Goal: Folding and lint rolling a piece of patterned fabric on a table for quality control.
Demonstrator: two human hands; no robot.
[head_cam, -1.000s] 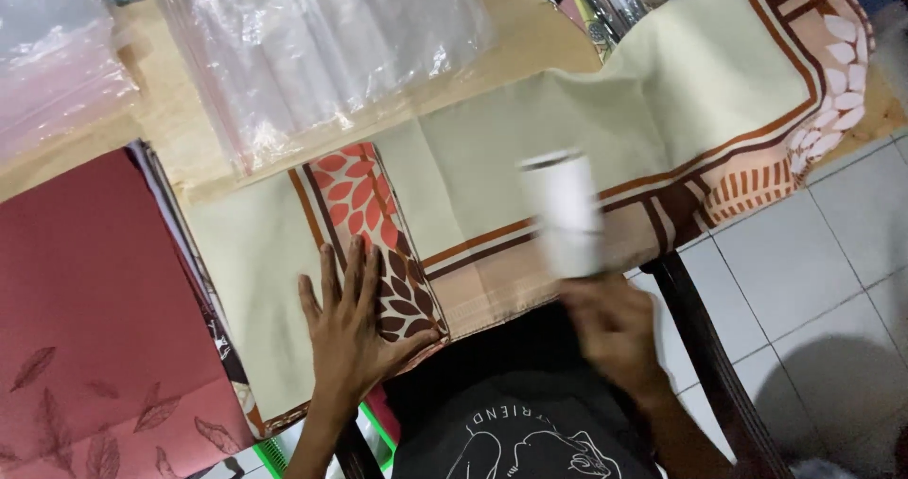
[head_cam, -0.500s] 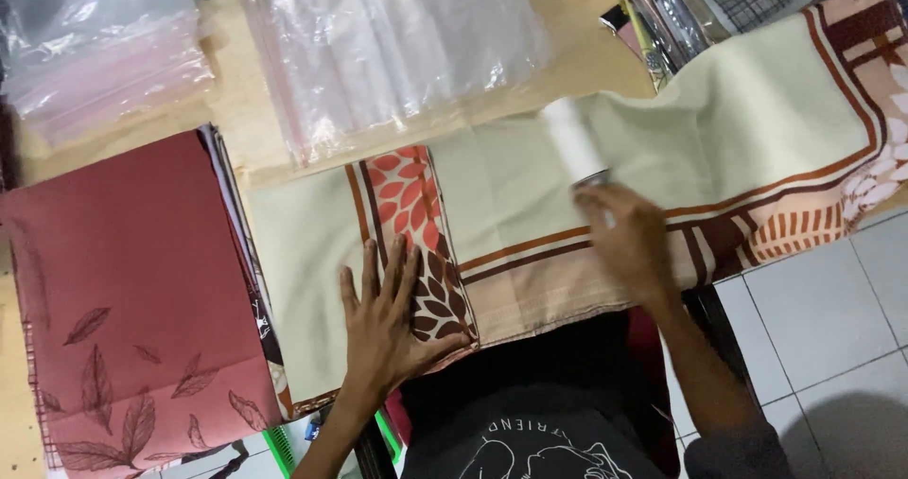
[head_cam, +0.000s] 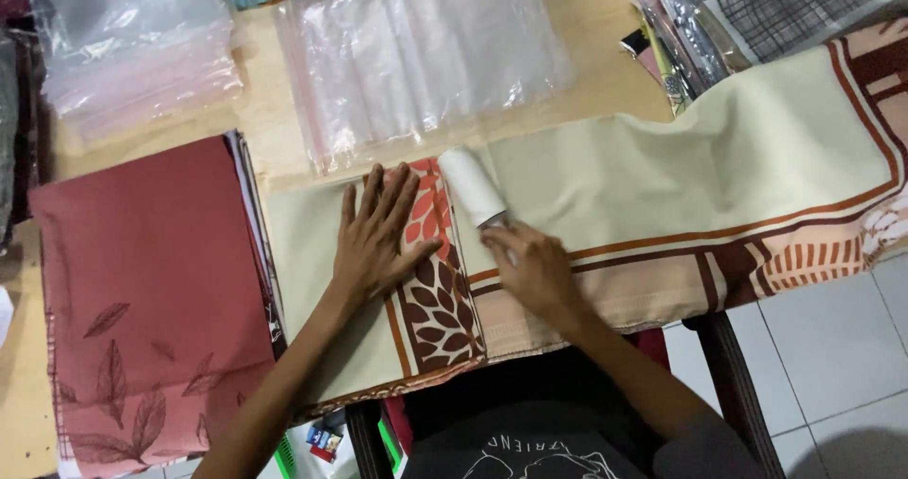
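Gripping the handle of a white lint roller (head_cam: pixel 473 186), the right hand (head_cam: pixel 532 269) is closed around it, the roller lying on the cream patterned cloth (head_cam: pixel 662 176) at centre. The left hand (head_cam: pixel 376 235) presses flat, fingers spread, at nine o'clock of the roller. Clear plastic bags (head_cam: pixel 416 53) lie at twelve o'clock; a red leaf-print cloth (head_cam: pixel 142 280) lies at nine.

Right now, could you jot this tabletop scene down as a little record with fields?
Left hand: left hand pressed flat, fingers spread, on the cream patterned cloth
Right hand: right hand grips the handle of a white lint roller lying on the cloth
Beside: red leaf-print fabric at the left
Behind: clear plastic bags on the wooden table
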